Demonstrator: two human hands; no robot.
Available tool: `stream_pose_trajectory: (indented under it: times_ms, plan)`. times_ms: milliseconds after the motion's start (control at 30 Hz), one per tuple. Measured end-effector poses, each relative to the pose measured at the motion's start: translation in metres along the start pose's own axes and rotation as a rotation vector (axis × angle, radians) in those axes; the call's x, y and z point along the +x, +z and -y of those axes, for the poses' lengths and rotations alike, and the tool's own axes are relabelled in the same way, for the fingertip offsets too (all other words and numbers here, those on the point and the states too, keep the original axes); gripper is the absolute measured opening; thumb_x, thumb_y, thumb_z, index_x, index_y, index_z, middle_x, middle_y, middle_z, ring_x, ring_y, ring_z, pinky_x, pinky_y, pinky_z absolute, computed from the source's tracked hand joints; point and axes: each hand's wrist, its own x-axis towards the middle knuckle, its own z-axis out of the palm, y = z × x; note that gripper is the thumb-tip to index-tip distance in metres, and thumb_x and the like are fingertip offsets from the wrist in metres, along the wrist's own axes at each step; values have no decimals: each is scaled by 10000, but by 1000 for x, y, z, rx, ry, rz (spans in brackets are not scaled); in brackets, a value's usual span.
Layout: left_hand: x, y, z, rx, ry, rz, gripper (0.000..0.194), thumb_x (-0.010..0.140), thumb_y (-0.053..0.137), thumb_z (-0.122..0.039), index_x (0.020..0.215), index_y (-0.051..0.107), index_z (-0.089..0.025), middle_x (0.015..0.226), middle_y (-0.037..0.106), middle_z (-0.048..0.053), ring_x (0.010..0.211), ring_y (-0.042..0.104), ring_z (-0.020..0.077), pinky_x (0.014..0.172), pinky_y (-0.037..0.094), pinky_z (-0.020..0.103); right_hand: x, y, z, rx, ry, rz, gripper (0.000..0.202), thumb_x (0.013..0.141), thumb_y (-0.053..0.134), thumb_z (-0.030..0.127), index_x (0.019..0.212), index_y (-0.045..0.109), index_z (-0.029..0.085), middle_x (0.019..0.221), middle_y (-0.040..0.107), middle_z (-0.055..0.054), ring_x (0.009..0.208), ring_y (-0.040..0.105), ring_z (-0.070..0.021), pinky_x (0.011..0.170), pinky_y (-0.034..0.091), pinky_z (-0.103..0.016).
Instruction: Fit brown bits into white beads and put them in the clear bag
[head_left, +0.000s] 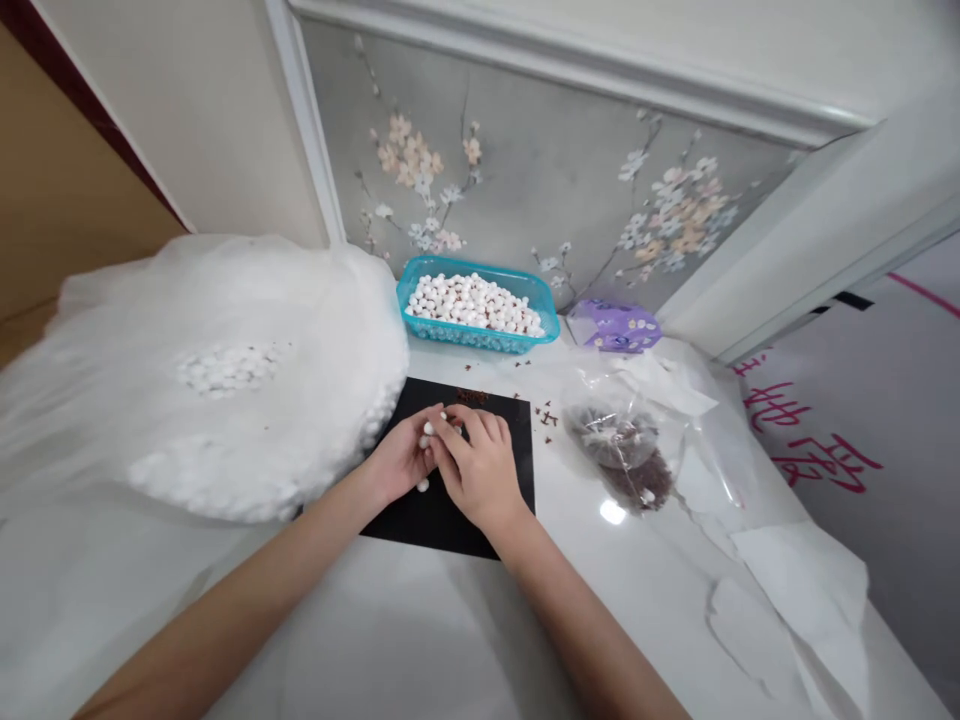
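Over a black mat (431,537), my two hands meet at their fingertips. My left hand (405,455) is closed around several small white balls (428,429), cupping them by its fingers. My right hand (480,465) bends over it from the right, its thumb and fingers pinched together at the balls; its grip is partly hidden. Below the fingers, one loose white ball (423,485) shows against the mat. Small brown pieces (472,397) lie at the mat's far edge.
Behind the mat stands a turquoise basket (480,338) of white balls with brown bits. On the left bulges a large translucent bag (247,300) of white balls. To the right are a clear bag (637,470) of brown pieces, a purple packet (619,327) and scattered brown pieces (550,418).
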Motion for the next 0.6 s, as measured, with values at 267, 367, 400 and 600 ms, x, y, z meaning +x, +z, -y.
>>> stream_pose_trajectory:
  times_ms: [267,367,400,600]
  plan:
    - [-5,-4,-14,-75,-2,60,261,912,327,-155,766,529,-75,595,506,16,362,401,8,295,330,86,-21,6,20,181,267,-15,127,835,455,249,864,553,174,819,576,-47,724,552,-153,613,426,-256]
    - [-8,-3,-15,-92,8,46,249,910,331,-158,758,514,-85,616,489,9,373,397,3,299,317,80,-28,12,28,118,187,162,121,816,475,265,820,562,182,788,569,-23,606,534,-119,485,366,-220]
    - [-8,-4,-15,-92,10,41,247,909,333,-158,756,513,-86,622,487,8,374,396,1,300,315,78,-29,14,30,99,169,188,124,820,467,256,806,565,182,781,570,-21,597,535,-116,475,359,-217]
    - [-3,-9,-15,-14,-46,22,228,886,378,-169,751,540,-84,607,510,20,355,393,14,288,316,93,-28,10,25,126,171,-13,150,860,448,234,848,587,178,845,604,-42,637,585,-113,513,418,-210]
